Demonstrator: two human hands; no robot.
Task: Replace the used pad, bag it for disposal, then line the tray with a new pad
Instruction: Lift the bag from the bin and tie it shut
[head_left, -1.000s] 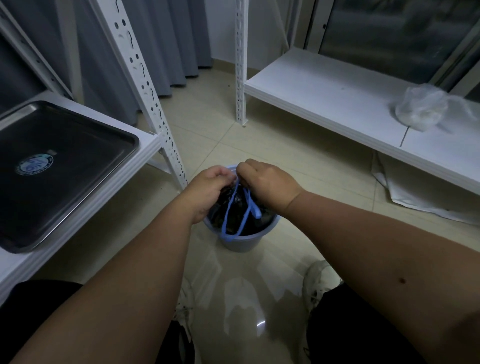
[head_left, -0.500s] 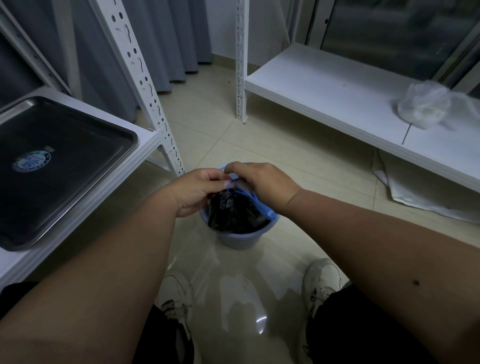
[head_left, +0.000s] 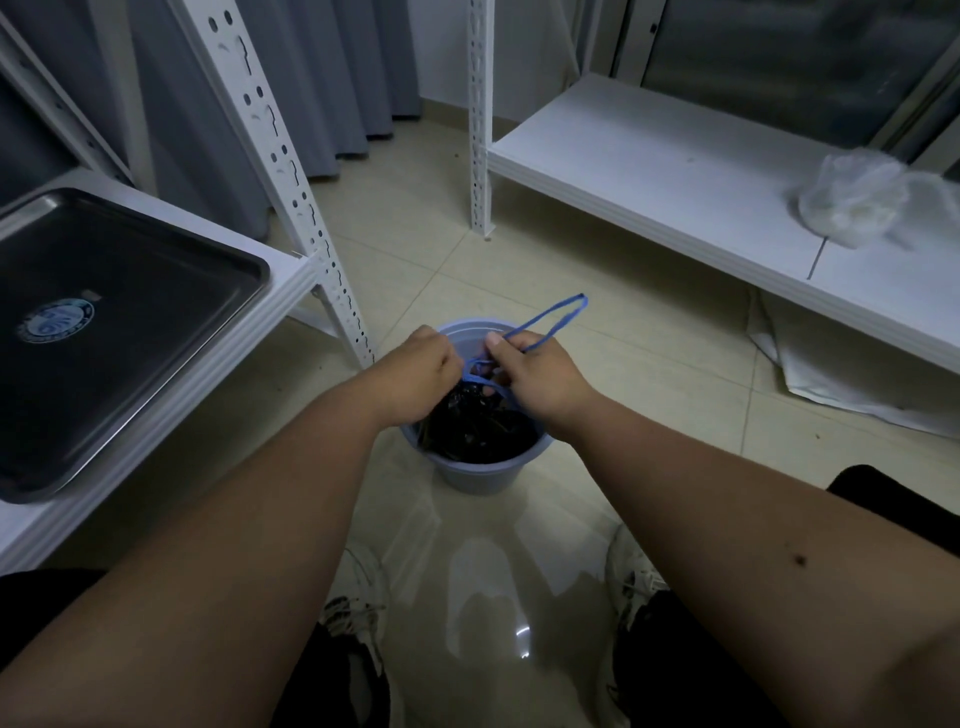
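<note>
Gripping blue drawstring (head_left: 550, 318), both hands (fingertips hidden)

Both forearms are bare, with no sleeves, watch or rings in view. The right forearm (head_left: 753, 519) carries a small dark mole. The left hand (head_left: 418, 376) and right hand (head_left: 537, 376) wear no gloves. Dark trousers (head_left: 337, 691) cover the legs, and white lace-up trainers (head_left: 631, 577) with dark marks are on the feet.
</note>
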